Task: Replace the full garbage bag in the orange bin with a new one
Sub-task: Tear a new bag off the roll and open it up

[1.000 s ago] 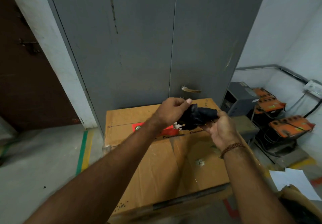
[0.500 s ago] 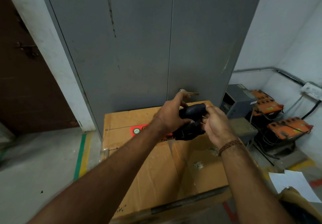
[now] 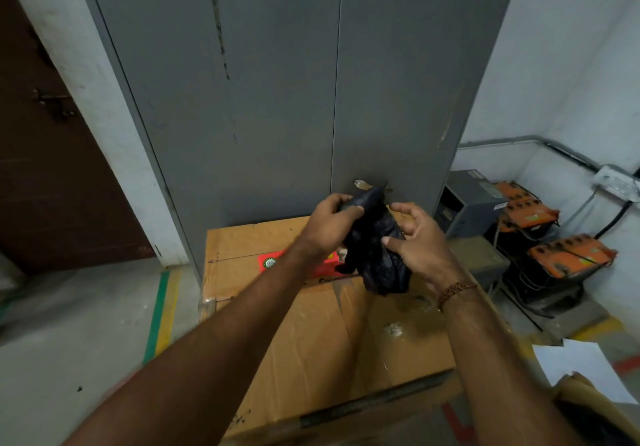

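Note:
A crumpled black garbage bag (image 3: 379, 255) hangs between both hands above a large cardboard box (image 3: 311, 334). My left hand (image 3: 329, 225) grips the bag's upper end, fingers curled round it. My right hand (image 3: 414, 244) holds the bag's right side, thumb pressed on the plastic and fingers spread behind it. The bag's lower part droops loosely over the box. The orange bin is not in view.
A red packet (image 3: 273, 262) lies on the box under my left wrist. Grey metal cabinet doors (image 3: 277, 99) stand right behind. Orange batteries (image 3: 568, 255) and a grey unit (image 3: 471, 199) sit at the right. White paper (image 3: 575, 366) lies at the lower right.
The rolled bag has come partly undone and now hangs longer. My left hand has risen with its top end, and my right hand has shifted down along its side.

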